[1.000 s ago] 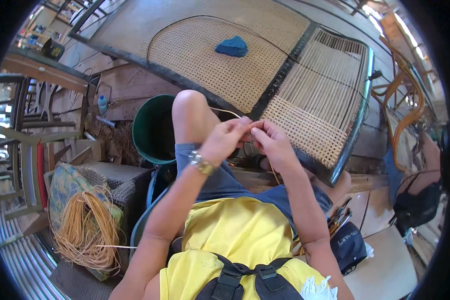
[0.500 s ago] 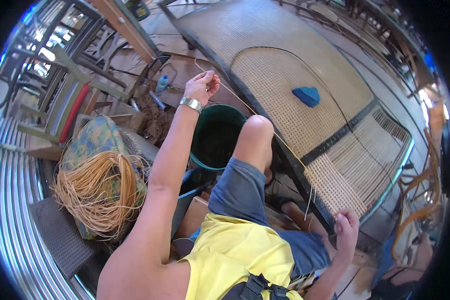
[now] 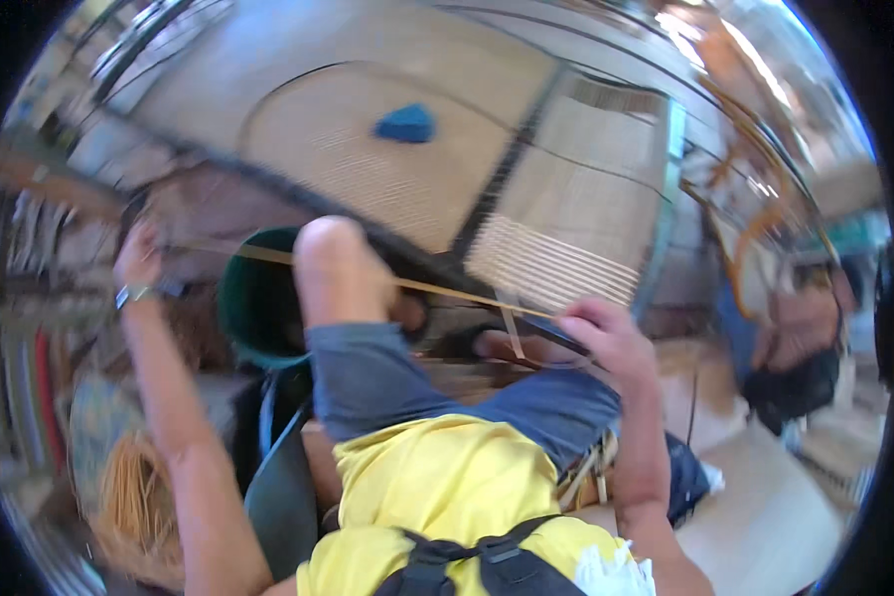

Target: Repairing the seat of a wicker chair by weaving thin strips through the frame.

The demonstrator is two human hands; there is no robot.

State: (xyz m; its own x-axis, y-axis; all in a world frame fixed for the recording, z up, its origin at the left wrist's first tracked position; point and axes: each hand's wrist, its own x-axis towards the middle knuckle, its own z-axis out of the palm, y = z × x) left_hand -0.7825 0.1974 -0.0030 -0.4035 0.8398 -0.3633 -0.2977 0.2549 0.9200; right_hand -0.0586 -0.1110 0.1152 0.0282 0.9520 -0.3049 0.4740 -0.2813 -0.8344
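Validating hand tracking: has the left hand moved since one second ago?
Yes, leftward: the left hand was right of the green bucket; now it's left of it.

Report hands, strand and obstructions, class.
Left hand blurred, grip unclear. Right hand pinching cane strand. Strand nearly straight between hands. Bent knee hides part.

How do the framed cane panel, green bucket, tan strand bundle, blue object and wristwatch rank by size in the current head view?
1. framed cane panel
2. green bucket and tan strand bundle: too alike to rank
3. blue object
4. wristwatch
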